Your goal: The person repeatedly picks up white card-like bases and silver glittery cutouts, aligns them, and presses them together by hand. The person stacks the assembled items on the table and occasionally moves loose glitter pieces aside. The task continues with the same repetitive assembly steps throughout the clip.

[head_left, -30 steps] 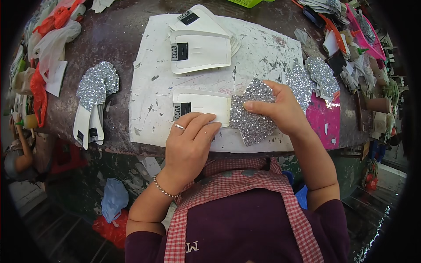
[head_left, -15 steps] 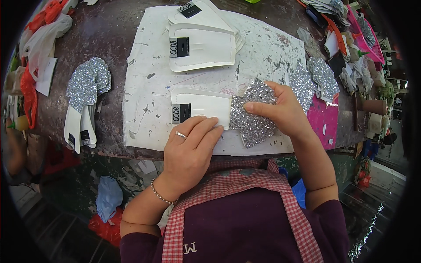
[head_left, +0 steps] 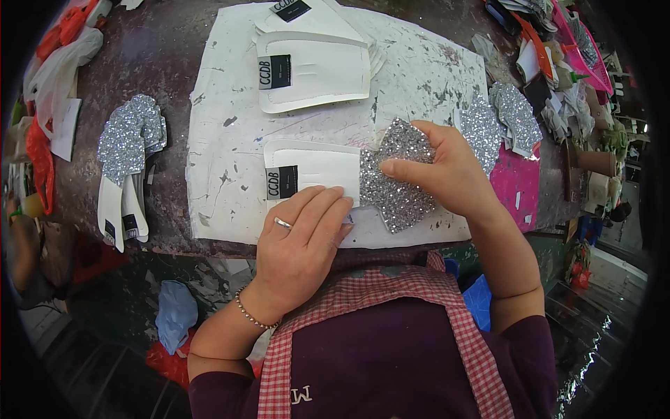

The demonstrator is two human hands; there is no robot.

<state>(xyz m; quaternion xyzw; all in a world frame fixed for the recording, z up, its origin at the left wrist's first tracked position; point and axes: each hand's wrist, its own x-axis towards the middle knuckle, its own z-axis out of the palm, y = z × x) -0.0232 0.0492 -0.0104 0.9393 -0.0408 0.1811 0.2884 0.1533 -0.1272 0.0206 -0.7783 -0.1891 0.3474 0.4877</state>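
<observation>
A white sole-shaped piece [head_left: 324,164] with a black and grey label lies flat on a paint-flecked white sheet in front of me. My left hand [head_left: 300,227] rests on its near edge, fingers stretched out and lying flat. Joined edge to edge or overlapping with its right end is a silver glitter piece [head_left: 398,192]; the exact join is hard to make out. My right hand [head_left: 450,171] pinches that glitter piece, thumb on top and fingers underneath. Farther back on the sheet sits a stack of similar white labelled pieces [head_left: 321,73].
Glitter-and-white pieces [head_left: 129,143] lie stacked at the left. More glitter pieces [head_left: 513,119] rest at the right by a pink sheet [head_left: 516,185]. A pink basket [head_left: 583,49] stands at the far right, plastic bags [head_left: 66,63] at the far left.
The view has shifted slightly. My left fingers still lie on the white piece. My right hand keeps its pinch, and the glitter piece has tilted a little.
</observation>
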